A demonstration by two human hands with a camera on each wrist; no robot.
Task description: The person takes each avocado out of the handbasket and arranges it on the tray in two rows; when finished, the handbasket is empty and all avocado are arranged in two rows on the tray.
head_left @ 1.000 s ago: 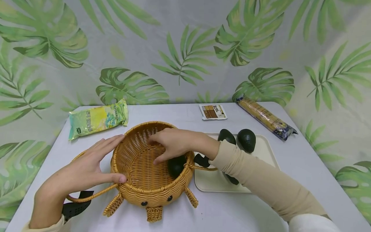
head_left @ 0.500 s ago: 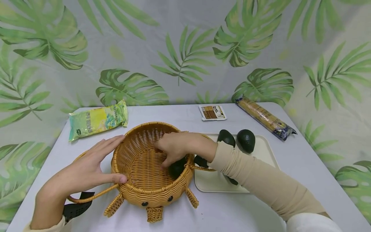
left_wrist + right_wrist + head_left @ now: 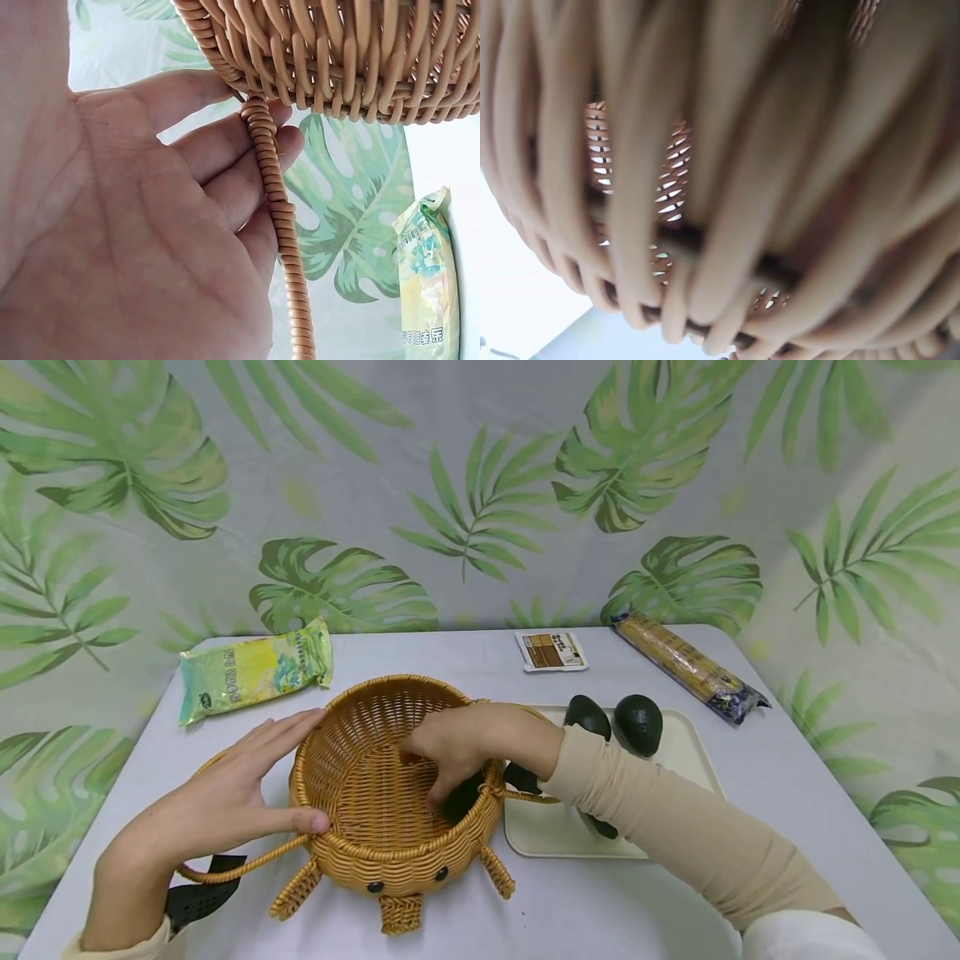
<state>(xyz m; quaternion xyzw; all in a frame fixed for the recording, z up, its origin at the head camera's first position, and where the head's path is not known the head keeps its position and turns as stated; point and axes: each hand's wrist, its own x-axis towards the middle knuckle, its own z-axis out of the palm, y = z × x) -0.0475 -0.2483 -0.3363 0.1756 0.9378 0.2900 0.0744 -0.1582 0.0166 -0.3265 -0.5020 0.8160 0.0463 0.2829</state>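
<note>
A round wicker basket [image 3: 367, 827] with button eyes sits in front of me. My left hand [image 3: 225, 793] rests at its left rim, fingers extended along the outside and thumb on the edge. In the left wrist view, the fingers of that hand [image 3: 165, 195] lie behind the coiled handle [image 3: 268, 161]. My right hand [image 3: 453, 743] reaches over the right rim into the basket. Its thumb overlaps a dark green avocado [image 3: 463, 797] at the right inner wall; I cannot tell whether it grips the avocado. The right wrist view is filled by close wicker weave [image 3: 645, 187].
A cream tray [image 3: 693, 752] right of the basket bears several avocados, including one avocado [image 3: 637, 724] at the back; my right forearm crosses it. Behind lie a green-yellow packet [image 3: 255, 670], a small brown-white packet [image 3: 552, 651] and a pack of noodles [image 3: 686, 662].
My right hand has drawn back slightly to the right inside the basket, its thumb moving over the avocado. My left hand and the basket have stayed nearly still.
</note>
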